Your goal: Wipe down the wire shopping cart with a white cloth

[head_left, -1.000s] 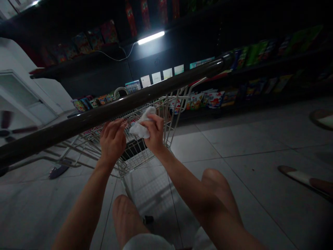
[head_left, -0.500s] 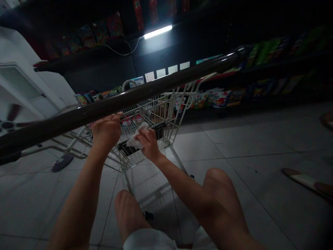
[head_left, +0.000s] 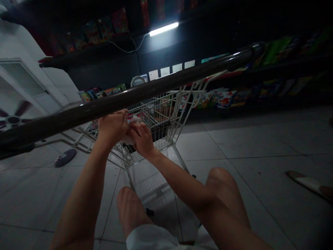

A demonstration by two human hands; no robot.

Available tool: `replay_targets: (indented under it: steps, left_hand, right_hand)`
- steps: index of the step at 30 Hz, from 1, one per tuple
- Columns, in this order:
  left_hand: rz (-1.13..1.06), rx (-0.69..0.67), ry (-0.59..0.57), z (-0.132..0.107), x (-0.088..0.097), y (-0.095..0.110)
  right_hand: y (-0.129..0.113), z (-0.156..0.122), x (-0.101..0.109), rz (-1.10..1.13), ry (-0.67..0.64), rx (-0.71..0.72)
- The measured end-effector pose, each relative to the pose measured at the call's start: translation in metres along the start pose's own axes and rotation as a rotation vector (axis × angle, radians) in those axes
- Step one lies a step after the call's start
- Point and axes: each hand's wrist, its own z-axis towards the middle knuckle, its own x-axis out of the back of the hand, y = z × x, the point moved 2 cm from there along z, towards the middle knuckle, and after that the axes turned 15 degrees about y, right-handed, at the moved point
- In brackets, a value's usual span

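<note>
A wire shopping cart (head_left: 179, 119) stands before me, its dark handlebar (head_left: 156, 83) slanting across the view. Just under the bar, my left hand (head_left: 113, 126) is closed on the cart's wire frame; its fingertips are partly hidden. My right hand (head_left: 142, 139) pinches a crumpled white cloth (head_left: 128, 140) against the back of the basket, close beside the left hand. The cloth lies near the left end of a black panel (head_left: 160, 132) on the wires, and the right hand covers part of it.
Dark shelves with colourful packets (head_left: 225, 99) run behind the cart. A lit tube lamp (head_left: 163, 29) hangs above. A fan (head_left: 13, 119) on a round base (head_left: 65, 158) stands at left. Someone's shoe (head_left: 307, 180) rests on the tiled floor (head_left: 260, 201) at right.
My right hand has moved left with the cloth, from the middle of the black panel to right beside my left hand. The left hand keeps its hold; the view has shifted slightly.
</note>
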Motion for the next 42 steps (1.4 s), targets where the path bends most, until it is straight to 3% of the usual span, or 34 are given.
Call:
replay_targets:
  steps: [3, 9, 15, 18, 20, 22, 24, 27, 29, 31, 34, 37, 39, 42]
  left_hand:
    - [-0.01, 0.013, -0.013, -0.001, 0.002, 0.0]
    - [-0.009, 0.03, 0.02, -0.002, -0.001, 0.0]
    - [0.032, 0.072, 0.03, -0.002, 0.002, 0.003]
    - [0.019, 0.06, 0.024, -0.003, 0.001, 0.003]
    - [0.007, 0.053, 0.033, -0.004, -0.002, 0.003]
    - [0.012, 0.053, 0.052, -0.006, -0.005, 0.004]
    - [0.023, 0.057, 0.066, -0.006, -0.007, 0.006]
    - [0.025, 0.058, 0.054, -0.006, -0.008, 0.011]
    - [0.024, 0.054, 0.043, -0.006, -0.007, 0.014]
    - [0.031, 0.054, 0.046, -0.006, -0.006, 0.016]
    - [0.036, 0.063, 0.058, -0.007, -0.006, 0.018]
    - [0.031, 0.07, 0.049, -0.007, -0.007, 0.02]
    - [0.026, 0.057, 0.046, -0.005, -0.008, 0.024]
    - [0.014, 0.039, 0.034, 0.003, -0.011, 0.035]
  right_hand:
    - [-0.002, 0.013, -0.01, -0.001, 0.018, 0.016]
    - [0.001, -0.03, -0.014, 0.011, -0.132, 0.106]
    - [-0.012, -0.016, -0.021, 0.039, -0.038, 0.148]
    - [-0.003, -0.034, -0.027, 0.03, -0.101, 0.212]
    - [0.007, -0.052, -0.019, 0.054, -0.172, 0.24]
    - [0.019, -0.058, 0.0, 0.091, -0.165, 0.233]
    - [0.034, -0.043, 0.026, 0.096, -0.029, 0.167]
    - [0.062, 0.007, 0.055, 0.026, 0.244, -0.014]
    - [0.083, 0.032, 0.059, -0.011, 0.348, -0.082]
    - [0.101, 0.035, 0.052, -0.025, 0.35, -0.08]
    - [0.119, 0.001, 0.038, -0.022, 0.221, -0.032]
    - [0.125, -0.026, 0.042, -0.001, 0.13, -0.011]
    - [0.126, -0.015, 0.056, -0.003, 0.178, -0.015]
    - [0.135, 0.033, 0.079, -0.065, 0.374, -0.08]
